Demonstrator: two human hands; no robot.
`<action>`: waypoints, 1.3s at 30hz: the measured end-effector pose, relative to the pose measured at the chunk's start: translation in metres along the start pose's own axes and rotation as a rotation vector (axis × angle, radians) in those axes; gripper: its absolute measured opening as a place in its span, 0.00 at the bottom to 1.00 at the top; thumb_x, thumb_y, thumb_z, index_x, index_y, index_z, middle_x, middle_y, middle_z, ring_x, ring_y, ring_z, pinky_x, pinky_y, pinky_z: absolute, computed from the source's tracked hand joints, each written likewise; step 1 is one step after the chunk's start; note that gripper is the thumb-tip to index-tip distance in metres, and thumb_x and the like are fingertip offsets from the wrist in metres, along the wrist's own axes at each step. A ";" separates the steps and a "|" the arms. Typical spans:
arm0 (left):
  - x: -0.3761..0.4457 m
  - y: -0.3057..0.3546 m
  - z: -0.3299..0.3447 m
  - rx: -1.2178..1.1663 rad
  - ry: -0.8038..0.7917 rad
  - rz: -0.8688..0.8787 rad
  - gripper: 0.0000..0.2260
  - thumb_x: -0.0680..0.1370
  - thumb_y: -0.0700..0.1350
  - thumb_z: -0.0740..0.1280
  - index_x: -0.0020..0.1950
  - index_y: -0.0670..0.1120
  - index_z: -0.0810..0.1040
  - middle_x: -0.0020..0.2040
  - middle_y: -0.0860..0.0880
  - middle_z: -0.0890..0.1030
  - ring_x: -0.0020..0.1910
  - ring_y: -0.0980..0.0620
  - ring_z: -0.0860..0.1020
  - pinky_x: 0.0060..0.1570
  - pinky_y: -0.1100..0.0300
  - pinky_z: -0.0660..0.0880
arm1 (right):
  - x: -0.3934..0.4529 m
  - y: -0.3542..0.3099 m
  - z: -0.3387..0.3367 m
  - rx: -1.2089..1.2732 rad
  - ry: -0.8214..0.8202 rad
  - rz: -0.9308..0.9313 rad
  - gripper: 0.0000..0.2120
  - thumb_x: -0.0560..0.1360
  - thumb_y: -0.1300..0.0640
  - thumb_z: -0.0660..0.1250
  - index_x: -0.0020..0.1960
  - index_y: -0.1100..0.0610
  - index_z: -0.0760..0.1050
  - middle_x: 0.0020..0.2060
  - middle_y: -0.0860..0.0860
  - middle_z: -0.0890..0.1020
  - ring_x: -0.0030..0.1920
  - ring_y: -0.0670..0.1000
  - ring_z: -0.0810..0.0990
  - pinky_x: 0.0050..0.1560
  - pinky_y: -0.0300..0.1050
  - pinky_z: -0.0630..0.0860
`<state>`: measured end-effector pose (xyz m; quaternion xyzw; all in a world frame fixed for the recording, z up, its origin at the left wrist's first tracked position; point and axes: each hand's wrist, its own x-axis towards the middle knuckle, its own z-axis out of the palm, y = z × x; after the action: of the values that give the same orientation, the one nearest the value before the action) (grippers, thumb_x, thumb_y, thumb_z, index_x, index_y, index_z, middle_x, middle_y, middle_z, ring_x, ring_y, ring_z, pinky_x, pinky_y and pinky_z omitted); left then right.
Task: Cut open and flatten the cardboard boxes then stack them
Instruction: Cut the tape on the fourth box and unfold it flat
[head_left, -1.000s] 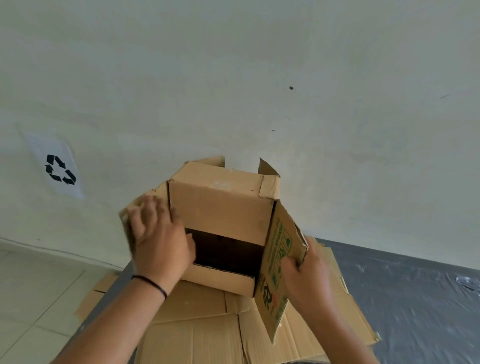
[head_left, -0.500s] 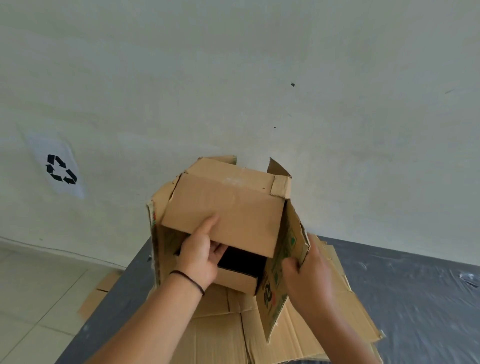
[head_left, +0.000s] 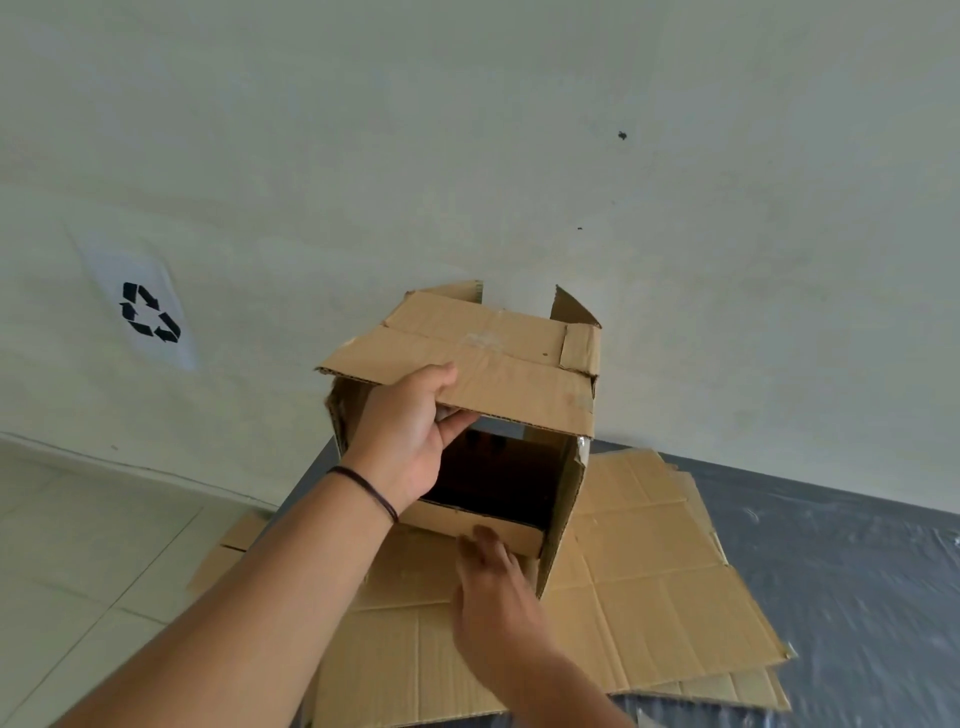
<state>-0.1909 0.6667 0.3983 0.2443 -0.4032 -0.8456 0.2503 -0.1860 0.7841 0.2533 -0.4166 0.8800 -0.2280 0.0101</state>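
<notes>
Box (head_left: 498, 395) sits on its side atop the stack of flattened cardboard (head_left: 649, 571), open mouth toward me, dark inside. My left hand (head_left: 410, 441) pinches the upper flap (head_left: 467, 379), thumb on top and fingers curled under its edge, holding it raised roughly level. My right hand (head_left: 493, 587) is motion-blurred at the lower flap (head_left: 467, 525); fingers look extended, and I cannot tell whether they touch it or grip anything. Risks, as I judge them: the box rests on loose sheets over a plastic-covered table (head_left: 831, 571), so a hard pull on the upper flap could skid both box and sheets toward the table's left edge, where one sheet (head_left: 234, 545) already overhangs. If a side seam is uncut, folding the walls down may tear the corrugate raggedly instead of opening it flat. A one-handed hold on a flap also lets the box twist. Writing: none legible on the box from here; a tape remnant shows at the right corner (head_left: 582, 447). A paper sign (head_left: 148, 312) on the wall (head_left: 519, 156) carries a black recycling-arrows symbol, without text.
</notes>
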 end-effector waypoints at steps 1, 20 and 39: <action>0.000 0.000 -0.001 0.000 -0.001 -0.004 0.09 0.78 0.35 0.63 0.53 0.47 0.73 0.49 0.46 0.79 0.48 0.50 0.79 0.38 0.59 0.79 | 0.012 0.004 0.010 -0.017 -0.139 0.146 0.28 0.78 0.63 0.59 0.76 0.58 0.56 0.77 0.54 0.53 0.74 0.55 0.60 0.68 0.45 0.65; 0.018 0.024 -0.010 0.050 0.100 0.002 0.12 0.75 0.30 0.65 0.51 0.46 0.73 0.51 0.44 0.79 0.50 0.47 0.79 0.48 0.54 0.79 | -0.008 -0.007 -0.019 0.082 -0.647 0.067 0.17 0.80 0.55 0.53 0.65 0.57 0.72 0.48 0.48 0.71 0.60 0.54 0.75 0.57 0.39 0.66; 0.072 0.091 -0.007 1.471 0.119 0.271 0.24 0.71 0.50 0.74 0.61 0.39 0.72 0.59 0.40 0.77 0.53 0.43 0.77 0.49 0.53 0.76 | 0.050 0.060 -0.206 -0.465 -0.126 0.121 0.13 0.76 0.44 0.62 0.59 0.42 0.77 0.55 0.39 0.78 0.62 0.44 0.71 0.68 0.51 0.54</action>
<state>-0.2205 0.5685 0.4524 0.3421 -0.8768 -0.3050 0.1455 -0.3045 0.8612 0.4219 -0.3677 0.9297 0.0079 -0.0176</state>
